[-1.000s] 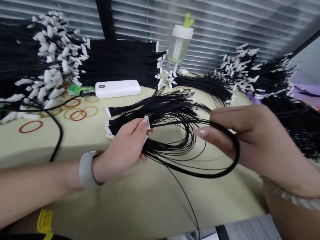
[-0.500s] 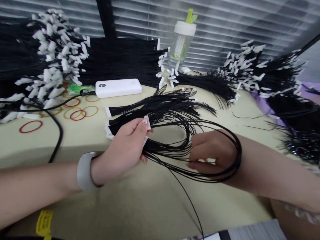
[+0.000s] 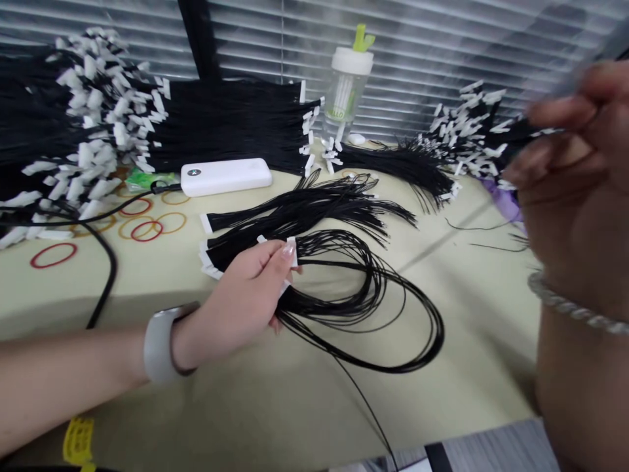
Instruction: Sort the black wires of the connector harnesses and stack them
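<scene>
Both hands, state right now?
Left hand: closed, holding looped black wires at their white connectors.
Right hand: blurred at right edge; can't tell if open, closed or holding anything.

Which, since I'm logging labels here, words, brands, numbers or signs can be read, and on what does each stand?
"LLO", in green, on the clear bottle; any letters before it are unclear.
Yellow tag: markings too blurred to read.
White device: dark round badge, its sign too small to read.
</scene>
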Motion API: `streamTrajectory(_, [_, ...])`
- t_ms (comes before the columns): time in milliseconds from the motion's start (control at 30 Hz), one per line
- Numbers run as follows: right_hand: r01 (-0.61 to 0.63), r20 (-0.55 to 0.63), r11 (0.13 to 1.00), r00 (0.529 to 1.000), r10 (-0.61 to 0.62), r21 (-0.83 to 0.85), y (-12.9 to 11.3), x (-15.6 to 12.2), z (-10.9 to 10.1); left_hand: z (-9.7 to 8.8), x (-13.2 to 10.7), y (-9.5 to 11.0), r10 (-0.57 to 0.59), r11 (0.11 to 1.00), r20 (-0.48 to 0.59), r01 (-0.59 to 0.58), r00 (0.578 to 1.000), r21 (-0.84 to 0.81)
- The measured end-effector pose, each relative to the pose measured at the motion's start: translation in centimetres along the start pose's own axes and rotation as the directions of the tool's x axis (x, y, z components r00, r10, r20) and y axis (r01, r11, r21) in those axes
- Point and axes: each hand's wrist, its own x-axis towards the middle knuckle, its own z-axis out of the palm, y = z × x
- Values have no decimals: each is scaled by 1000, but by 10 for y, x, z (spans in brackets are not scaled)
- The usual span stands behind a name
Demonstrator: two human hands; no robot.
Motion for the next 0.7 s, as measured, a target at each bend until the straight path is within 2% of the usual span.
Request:
streamTrajectory(67, [-10, 94, 998, 996, 4, 58, -3, -9, 7, 0, -2, 1, 23, 1000, 27, -24, 999, 19])
streamTrajectory(100, [-53, 204, 998, 978, 46, 28, -5, -14, 10, 0, -3, 1, 33, 999, 39, -34, 999, 27])
streamTrajectory(133, [-90, 339, 996, 936, 90, -18, -7, -19, 14, -1, -3, 1, 40, 998, 48, -41, 998, 36])
streamTrajectory(167, [-126, 464, 989, 874, 145, -74, -9, -25, 17, -1, -3, 1, 45, 998, 51, -47, 998, 43])
streamTrajectory(233, [-144, 625, 980, 755, 199, -138, -11, -34, 24, -1, -3, 1, 43, 998, 55, -46, 998, 46])
streamTrajectory(267, [-140, 665, 977, 716, 210, -159, -11, -37, 26, -2, -3, 1, 37, 998, 59, -39, 998, 40])
streamTrajectory(333, [-111, 714, 981, 674, 190, -156, -10, -40, 29, -2, -3, 0, 18, 1000, 72, -20, 997, 20])
streamTrajectory(533, [37, 857, 996, 513, 49, -80, -4, -37, 25, -4, 0, -3, -2, 1000, 86, 1, 996, 3])
streamTrajectory(600, [68, 875, 994, 483, 44, -87, -3, -34, 24, -5, 1, -3, 1, 1000, 94, 0, 996, -10])
streamTrajectory(700, [42, 888, 990, 449, 99, -132, -4, -31, 24, -4, 1, -2, 20, 999, 105, -17, 994, -28])
